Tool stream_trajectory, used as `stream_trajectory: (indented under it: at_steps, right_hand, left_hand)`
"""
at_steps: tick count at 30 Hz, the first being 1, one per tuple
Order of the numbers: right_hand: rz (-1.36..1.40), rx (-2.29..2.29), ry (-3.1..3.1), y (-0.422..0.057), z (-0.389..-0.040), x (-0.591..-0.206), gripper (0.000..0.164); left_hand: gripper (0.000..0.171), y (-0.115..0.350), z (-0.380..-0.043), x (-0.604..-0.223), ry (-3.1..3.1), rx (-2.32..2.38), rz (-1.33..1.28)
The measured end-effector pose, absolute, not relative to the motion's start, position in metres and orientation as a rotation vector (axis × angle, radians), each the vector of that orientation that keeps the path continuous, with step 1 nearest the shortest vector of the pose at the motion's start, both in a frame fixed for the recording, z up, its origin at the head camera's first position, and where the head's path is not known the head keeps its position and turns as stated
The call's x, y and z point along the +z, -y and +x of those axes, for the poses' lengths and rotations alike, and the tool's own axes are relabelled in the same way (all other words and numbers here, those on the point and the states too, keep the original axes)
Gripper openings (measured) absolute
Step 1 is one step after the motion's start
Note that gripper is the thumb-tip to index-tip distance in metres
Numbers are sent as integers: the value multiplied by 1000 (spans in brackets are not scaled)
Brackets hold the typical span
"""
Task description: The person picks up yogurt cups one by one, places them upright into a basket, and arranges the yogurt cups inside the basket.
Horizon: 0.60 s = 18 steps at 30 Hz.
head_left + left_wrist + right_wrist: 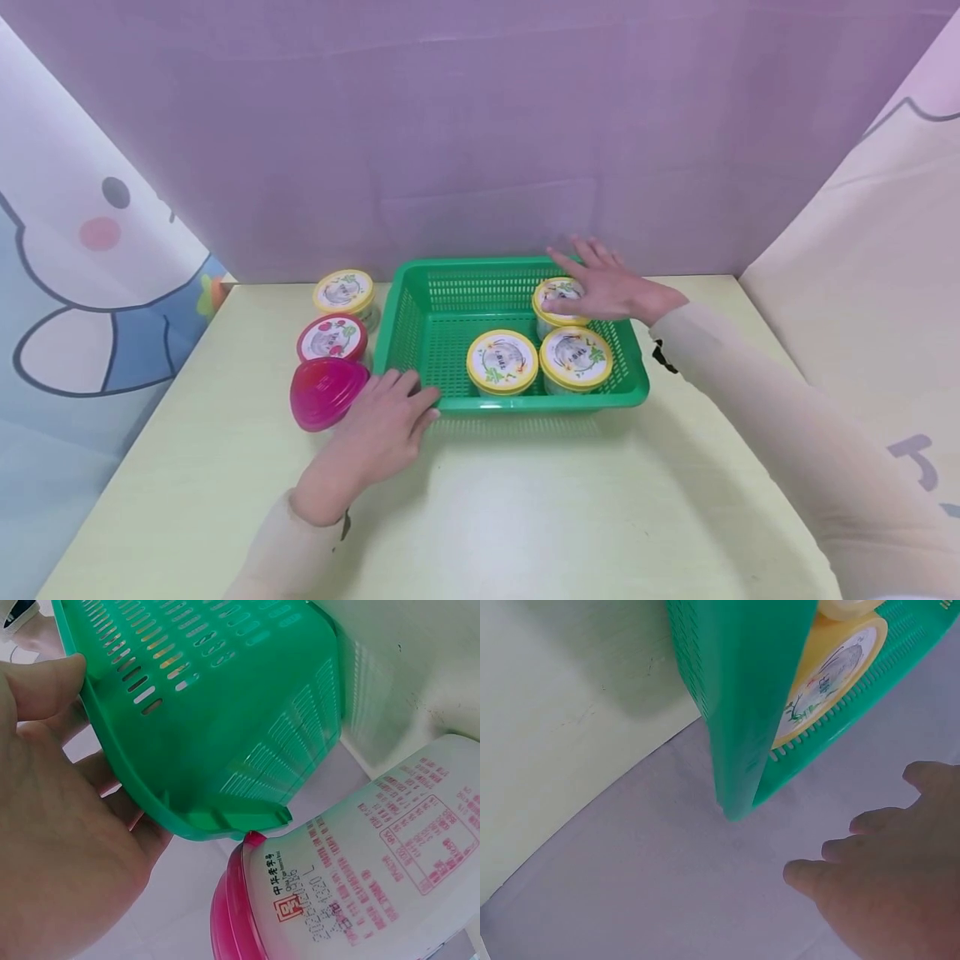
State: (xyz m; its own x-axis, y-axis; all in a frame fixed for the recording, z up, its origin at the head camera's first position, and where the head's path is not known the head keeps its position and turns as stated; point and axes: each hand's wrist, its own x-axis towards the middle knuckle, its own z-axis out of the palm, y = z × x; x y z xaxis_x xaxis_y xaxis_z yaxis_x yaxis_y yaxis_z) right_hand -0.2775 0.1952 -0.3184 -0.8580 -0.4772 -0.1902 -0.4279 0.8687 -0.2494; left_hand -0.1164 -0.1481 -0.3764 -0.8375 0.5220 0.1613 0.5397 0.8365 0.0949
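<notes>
My left hand (382,425) grips the front left corner of a green plastic basket (517,403), with the thumb (52,686) on one side of its rim and the fingers on the other. Inside the basket's right half stand three tubs with yellow lids: a front middle tub (502,362), a front right tub (576,358) and a back tub (553,292). Over the back tub hovers my right hand (611,287), its fingers spread and partly covering that lid. Whether its thumb touches the lid I cannot tell. In the right wrist view its fingers are extended and hold nothing.
Left of the basket stand another yellow-lidded tub (344,292), a red-lidded tub (332,338) and, nearest me, a container with a magenta domed lid (324,390). The left wrist view shows its white printed side (375,862). A purple cloth (480,150) hangs behind the table (525,517).
</notes>
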Motion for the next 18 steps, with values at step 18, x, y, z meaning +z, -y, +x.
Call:
stream_trajectory:
  at_steps: [18]
  right_hand:
    - [-726, -413, -2882, -219, -227, -311, 91]
  left_hand:
    - [28, 149, -116, -382, 2807, -211, -842]
